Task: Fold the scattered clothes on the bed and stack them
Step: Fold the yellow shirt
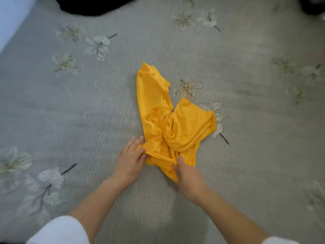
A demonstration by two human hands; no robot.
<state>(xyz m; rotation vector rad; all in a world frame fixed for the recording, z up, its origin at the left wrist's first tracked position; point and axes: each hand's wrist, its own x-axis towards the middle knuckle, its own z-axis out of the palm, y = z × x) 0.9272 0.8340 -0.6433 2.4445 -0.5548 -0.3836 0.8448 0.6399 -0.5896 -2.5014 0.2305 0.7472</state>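
A crumpled yellow garment [175, 124] lies in the middle of the bed, one long part reaching away from me and a wider part bunched to the right. My left hand [130, 159] pinches the near left edge of the yellow cloth between thumb and fingers. At the near lower edge, my right hand [188, 175] grips the same garment with its thumb on top of the fabric. Both hands hold the cloth low against the bedspread.
The bed is covered by a grey-green bedspread [70, 111] with pale flower prints. A black garment [95, 5] lies at the far edge, upper left. Another dark item [313, 4] shows in the top right corner. A pale wall [10, 18] borders the left.
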